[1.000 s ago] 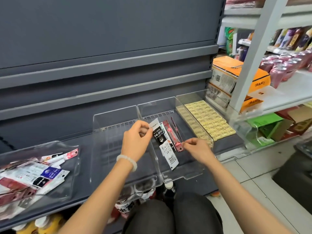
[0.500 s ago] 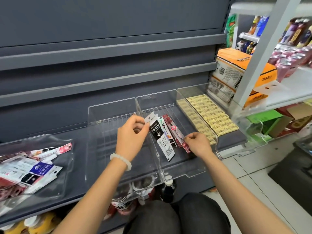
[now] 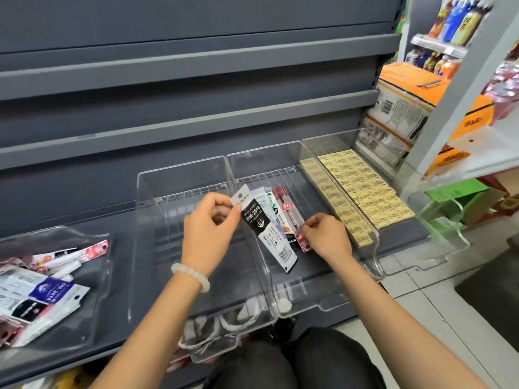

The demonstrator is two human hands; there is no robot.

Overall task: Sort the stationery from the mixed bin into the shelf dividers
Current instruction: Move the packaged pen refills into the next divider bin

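Note:
My left hand (image 3: 207, 228) pinches the top of a black-and-white pen refill pack (image 3: 264, 228) marked DM-2018, with other flat packs fanned behind it. My right hand (image 3: 327, 237) pinches the lower end of a red pen pack (image 3: 290, 217). Both hands hover over the middle clear divider tray (image 3: 303, 299). The left divider tray (image 3: 146, 248) holds nothing. The mixed bin (image 3: 98, 279) at the far left holds several stationery packs (image 3: 47, 290).
The right clear tray (image 3: 373, 265) is filled with rows of yellow erasers (image 3: 362, 189). Orange cartons (image 3: 412, 105) stand behind it on the right. A white shelf post (image 3: 460, 96) and drink shelves rise at the far right. Grey shelf backing runs across the top.
Both hands have stayed over the middle tray, with the fanned packs shifted slightly. The right hand slid down to the red pack's lower end. The camera moved closer and tilted.

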